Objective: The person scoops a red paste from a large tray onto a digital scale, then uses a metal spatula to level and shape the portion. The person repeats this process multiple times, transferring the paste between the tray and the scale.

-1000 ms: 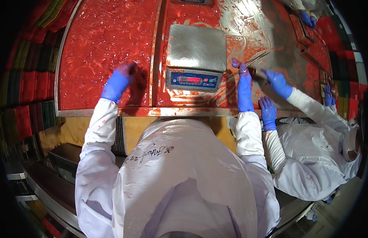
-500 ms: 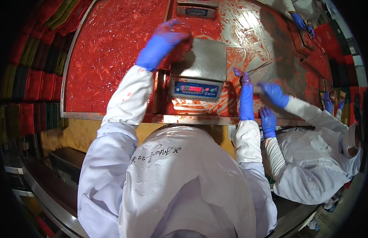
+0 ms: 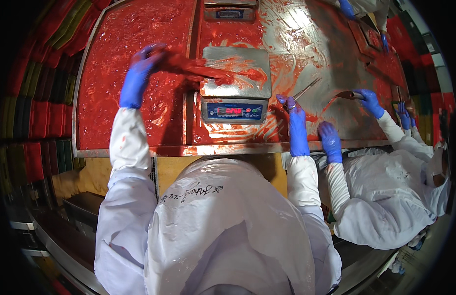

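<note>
My left hand (image 3: 141, 69), in a blue glove, is over the red-filled left part of the table, slightly blurred. Its fingers are closed on one end of a wet red strand (image 3: 181, 64). From there the strand stretches right and trails onto the steel pan of a digital scale (image 3: 233, 91), where red liquid and a small red lump lie smeared. The scale's display is lit red. Right of the scale, my right hand (image 3: 295, 118), also gloved, is closed around thin two-pronged metal tweezers (image 3: 306, 89) that point up and to the right.
A steel-rimmed table (image 3: 228, 149) runs across in front of me, with a second scale (image 3: 230, 12) farther back. At right, a co-worker's gloved hand (image 3: 370, 102) holds a flat-bladed tool (image 3: 345, 95). Stacked coloured crates (image 3: 38, 118) line the left side.
My left hand has moved left and down, away from the scale. Red material now lies across the pan, and the display reading has changed. The co-worker's far hand has moved right.
</note>
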Demonstrator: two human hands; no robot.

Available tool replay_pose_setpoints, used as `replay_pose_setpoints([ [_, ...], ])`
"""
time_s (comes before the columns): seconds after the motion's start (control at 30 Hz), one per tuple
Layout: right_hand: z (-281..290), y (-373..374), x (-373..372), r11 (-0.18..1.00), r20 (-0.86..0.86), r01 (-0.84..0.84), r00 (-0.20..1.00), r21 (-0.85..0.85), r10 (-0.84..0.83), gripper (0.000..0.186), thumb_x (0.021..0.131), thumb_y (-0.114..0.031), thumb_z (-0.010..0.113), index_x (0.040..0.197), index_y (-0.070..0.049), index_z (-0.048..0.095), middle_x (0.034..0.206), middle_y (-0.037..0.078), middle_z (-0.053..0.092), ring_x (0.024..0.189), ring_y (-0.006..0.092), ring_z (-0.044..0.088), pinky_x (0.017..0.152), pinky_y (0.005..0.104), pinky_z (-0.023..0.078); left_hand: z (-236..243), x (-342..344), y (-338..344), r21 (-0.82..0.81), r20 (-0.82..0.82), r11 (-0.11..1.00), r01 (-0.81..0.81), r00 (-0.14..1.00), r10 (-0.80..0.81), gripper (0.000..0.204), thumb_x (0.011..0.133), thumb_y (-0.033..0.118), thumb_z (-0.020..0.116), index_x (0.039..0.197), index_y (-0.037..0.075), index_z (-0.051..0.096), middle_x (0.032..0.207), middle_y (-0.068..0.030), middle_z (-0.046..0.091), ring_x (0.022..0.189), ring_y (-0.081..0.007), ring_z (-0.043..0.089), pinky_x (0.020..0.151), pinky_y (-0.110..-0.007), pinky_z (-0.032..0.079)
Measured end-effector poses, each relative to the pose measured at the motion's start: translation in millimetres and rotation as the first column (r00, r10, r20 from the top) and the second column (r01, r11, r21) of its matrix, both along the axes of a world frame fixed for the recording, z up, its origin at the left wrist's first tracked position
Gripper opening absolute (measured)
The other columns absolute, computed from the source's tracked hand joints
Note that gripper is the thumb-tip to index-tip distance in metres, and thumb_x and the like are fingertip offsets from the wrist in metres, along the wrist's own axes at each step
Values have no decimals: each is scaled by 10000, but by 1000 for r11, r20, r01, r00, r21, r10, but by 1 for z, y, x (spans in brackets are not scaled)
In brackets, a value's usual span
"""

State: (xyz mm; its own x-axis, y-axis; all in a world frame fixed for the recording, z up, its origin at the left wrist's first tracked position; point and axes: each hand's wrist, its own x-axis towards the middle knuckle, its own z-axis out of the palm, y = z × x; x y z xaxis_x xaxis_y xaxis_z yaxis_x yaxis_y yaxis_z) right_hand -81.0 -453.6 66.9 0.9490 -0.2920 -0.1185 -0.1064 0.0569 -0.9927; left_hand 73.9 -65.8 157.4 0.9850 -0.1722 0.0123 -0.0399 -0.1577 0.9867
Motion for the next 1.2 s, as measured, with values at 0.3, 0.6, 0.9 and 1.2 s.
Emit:
replay_pose_setpoints([
  [0.3, 1, -12, 9, 993, -162, -108, 980, 38, 113, 500, 943, -429, 479, 1125, 21, 598, 1110, 108, 629, 1061, 174, 558, 980, 314, 387, -124, -7, 105, 805, -102, 593, 17, 989, 110, 587, 749, 152, 710, 1288, 122, 480, 1293, -184, 477, 1114, -304, 549, 854, -378, 510],
  [0.6, 13, 25, 17, 988, -98, -156, 983, -2, 155, 526, 935, -462, 478, 1085, 24, 615, 1068, 106, 631, 1033, 171, 558, 952, 310, 406, -175, 2, 41, 658, -180, 736, 158, 983, -50, 414, 720, 73, 657, 1130, 66, 605, 945, -167, 665, 904, -298, 643, 776, -370, 518],
  [0.9, 10, 21, 13, 991, -92, -128, 987, 31, 130, 555, 931, -486, 467, 1086, 24, 623, 1025, 97, 635, 967, 180, 577, 914, 314, 429, -32, 19, 35, 330, 43, 939, 98, 992, -118, 147, 773, 103, 616, 891, 17, 623, 753, -15, 616, 658, -84, 554, 590, -239, 445],
  [1.2, 25, 43, 43, 972, 166, -134, 981, 195, 102, 447, 942, -413, 493, 981, 12, 624, 1014, 146, 652, 938, 218, 616, 892, 341, 457, 49, 18, -122, 292, 217, 896, 335, 889, -403, 385, 762, 127, 624, 1131, 29, 576, 980, -78, 632, 862, -153, 594, 755, -273, 486],
])
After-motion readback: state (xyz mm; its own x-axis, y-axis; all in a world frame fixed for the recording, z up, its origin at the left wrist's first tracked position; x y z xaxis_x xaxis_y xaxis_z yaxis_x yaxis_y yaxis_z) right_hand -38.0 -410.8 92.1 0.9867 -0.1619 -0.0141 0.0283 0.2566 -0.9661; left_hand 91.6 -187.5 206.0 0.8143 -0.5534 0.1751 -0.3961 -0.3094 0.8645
